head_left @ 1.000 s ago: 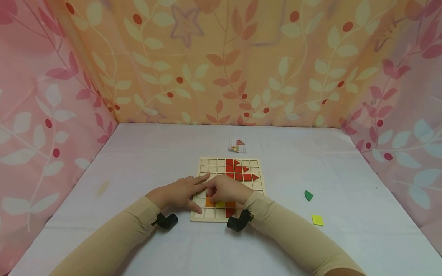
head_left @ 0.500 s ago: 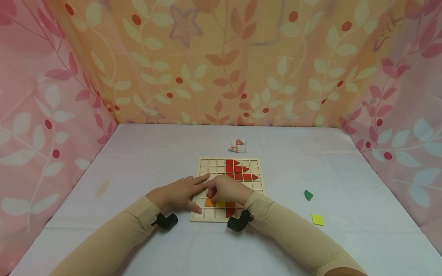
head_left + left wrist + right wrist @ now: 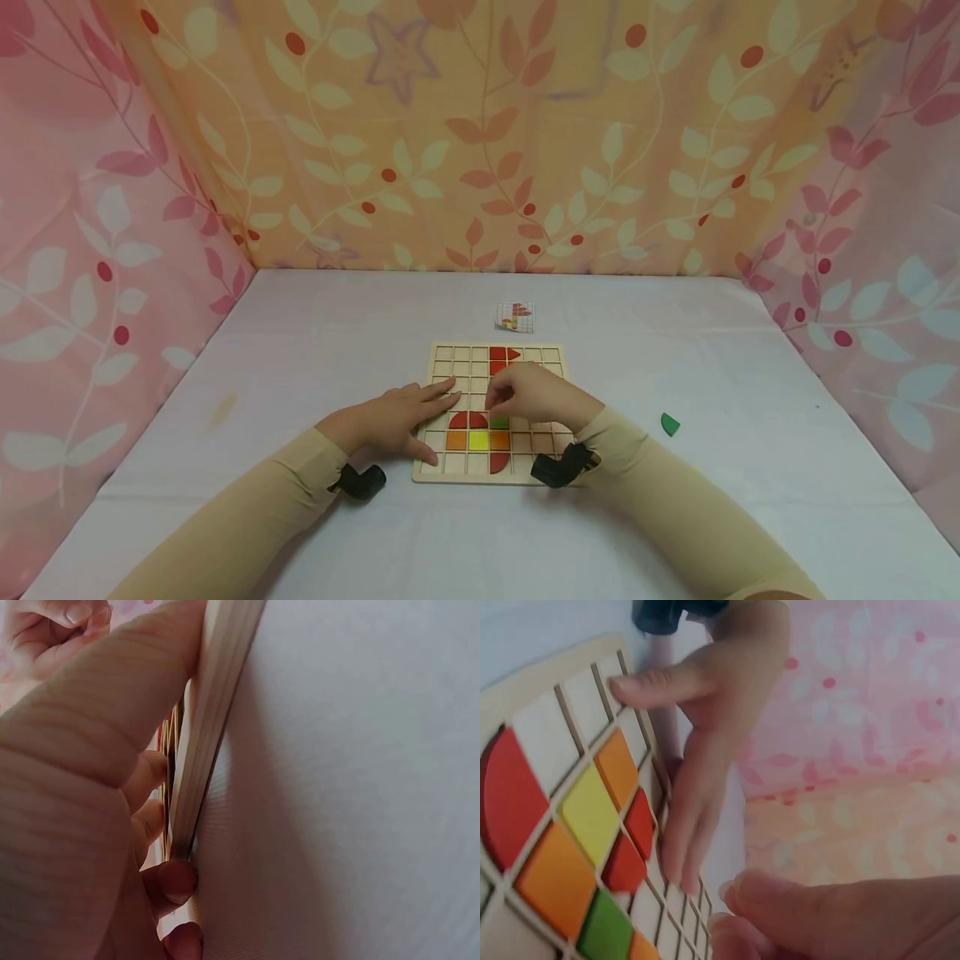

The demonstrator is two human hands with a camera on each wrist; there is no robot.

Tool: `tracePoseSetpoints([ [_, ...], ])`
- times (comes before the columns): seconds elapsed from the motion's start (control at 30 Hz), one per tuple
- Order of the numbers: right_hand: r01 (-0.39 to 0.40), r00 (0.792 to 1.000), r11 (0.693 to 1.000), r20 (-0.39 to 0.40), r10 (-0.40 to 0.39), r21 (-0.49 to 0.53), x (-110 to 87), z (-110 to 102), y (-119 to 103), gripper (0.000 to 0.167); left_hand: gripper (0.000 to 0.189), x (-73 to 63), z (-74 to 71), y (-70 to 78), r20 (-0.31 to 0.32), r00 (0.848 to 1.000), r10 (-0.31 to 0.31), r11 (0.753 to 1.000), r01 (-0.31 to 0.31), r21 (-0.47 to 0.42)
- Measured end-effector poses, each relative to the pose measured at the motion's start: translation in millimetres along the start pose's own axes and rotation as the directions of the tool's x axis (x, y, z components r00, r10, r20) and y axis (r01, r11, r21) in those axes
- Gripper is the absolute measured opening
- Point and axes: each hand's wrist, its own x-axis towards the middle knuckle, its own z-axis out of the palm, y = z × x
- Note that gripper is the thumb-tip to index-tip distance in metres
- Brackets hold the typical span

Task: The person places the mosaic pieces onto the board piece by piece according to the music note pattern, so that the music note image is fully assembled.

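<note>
A wooden grid board (image 3: 517, 477) lies on the table, with coloured pieces set in its cells. My left hand (image 3: 390, 417) rests spread on its left side, fingers nearly straight; in the left wrist view the thumb touches the board's edge. My right hand (image 3: 536, 392) hovers over the middle with fingers loosely curled. No piece shows between thumb and finger in the right wrist view. Below it sit red quarter-circles (image 3: 477, 420), a green square (image 3: 606, 930), a yellow square (image 3: 478, 441), an orange square (image 3: 456, 441) and another red quarter-circle (image 3: 499, 462). The right hand hides part of the upper red pieces.
A small printed pattern card (image 3: 515, 317) lies behind the board. A loose green quarter-circle (image 3: 670, 425) is to the right. The right sleeve (image 3: 675, 500) covers nearly all of a yellow piece there. Patterned cloth walls (image 3: 480, 167) border the white table (image 3: 337, 325).
My right hand has lifted and shifted right and away from the left fingers, uncovering the red quarter-circles and part of a green square. My left hand has stayed in place.
</note>
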Motion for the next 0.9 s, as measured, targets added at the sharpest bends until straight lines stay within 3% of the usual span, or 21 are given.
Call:
tracePoseSetpoints([
  [0.23, -0.025, 0.998, 0.999, -0.048, 0.026, 0.034, -23.0, -22.5, 24.1, 0.004, 0.098, -1.4, -0.1, 3.0, -0.011, 1.000, 0.001, 1.000, -0.001, -0.006],
  [0.73, -0.228, 0.965, 0.972, -0.120, 0.233, 0.056, -81.5, -57.5, 84.8, 0.006, 0.100, -0.8, 1.7, 3.6, -0.014, 1.000, -0.023, 1.000, 0.023, -0.004],
  [0.9, -0.252, 0.961, 0.966, -0.109, 0.256, 0.051, -104.3, -62.4, 102.2, 0.005, 0.100, -0.5, 2.4, 3.3, -0.014, 0.999, -0.033, 0.999, 0.033, -0.016],
])
